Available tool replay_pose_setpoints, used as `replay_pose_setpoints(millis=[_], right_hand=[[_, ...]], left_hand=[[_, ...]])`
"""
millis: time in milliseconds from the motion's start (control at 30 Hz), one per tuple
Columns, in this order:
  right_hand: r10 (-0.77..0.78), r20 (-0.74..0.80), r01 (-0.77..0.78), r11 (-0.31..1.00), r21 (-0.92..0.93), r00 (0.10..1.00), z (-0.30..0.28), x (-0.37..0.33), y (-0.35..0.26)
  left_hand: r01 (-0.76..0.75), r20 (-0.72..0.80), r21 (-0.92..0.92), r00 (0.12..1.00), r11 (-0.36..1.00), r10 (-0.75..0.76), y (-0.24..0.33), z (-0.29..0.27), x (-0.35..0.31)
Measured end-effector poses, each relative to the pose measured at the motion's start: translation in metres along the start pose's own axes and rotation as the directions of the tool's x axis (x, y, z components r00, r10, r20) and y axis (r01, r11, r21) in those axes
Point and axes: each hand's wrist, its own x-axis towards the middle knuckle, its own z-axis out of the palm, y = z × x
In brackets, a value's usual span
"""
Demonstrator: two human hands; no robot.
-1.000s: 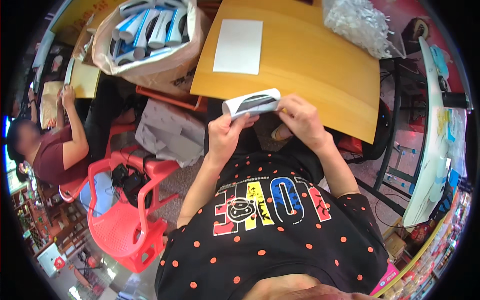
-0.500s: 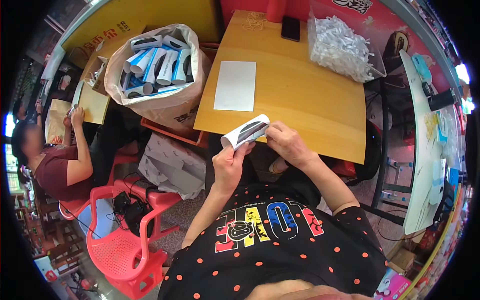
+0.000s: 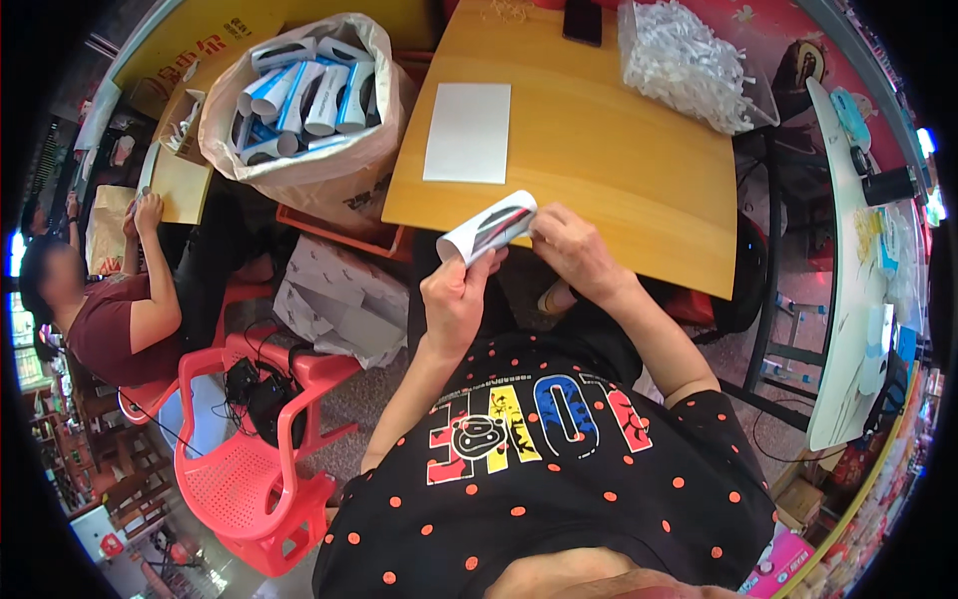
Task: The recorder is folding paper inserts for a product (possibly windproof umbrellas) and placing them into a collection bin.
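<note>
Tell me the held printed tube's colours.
The printed tube is mostly white, with black and some red; clearest in head view.

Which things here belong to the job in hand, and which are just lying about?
Part of the job, seemingly:
rolled tube, in left hand, right hand at its end
similar rolls in the sack
perhaps white strips, white sheet

Apparently lying about:
dark phone
red chair
black cabled item

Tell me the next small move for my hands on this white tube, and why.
Perhaps hold the white tube steady with your left hand and gently press its right end with your right hand: the left grips it near its open left end, while the right is at the other end.
</note>
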Motion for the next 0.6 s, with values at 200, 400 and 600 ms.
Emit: replay_pose_setpoints(millis=[200,400,600], right_hand=[[0.153,0.047,-0.157,0.982,0.108,0.987,-0.001,-0.007,0.003],[0.491,0.208,-0.525,0.696,0.489,0.846,-0.037,0.002,0.008],[0.422,0.36,-0.554,0.663,0.504,0.832,-0.04,0.004,0.016]], left_hand=[[-0.162,-0.069,0.011,0.984,0.987,0.162,-0.004,0.002,-0.001],[-0.315,0.008,0.19,0.948,0.93,0.319,-0.011,-0.014,-0.001],[-0.406,0.091,0.244,0.914,0.881,0.396,-0.006,-0.016,0.006]])
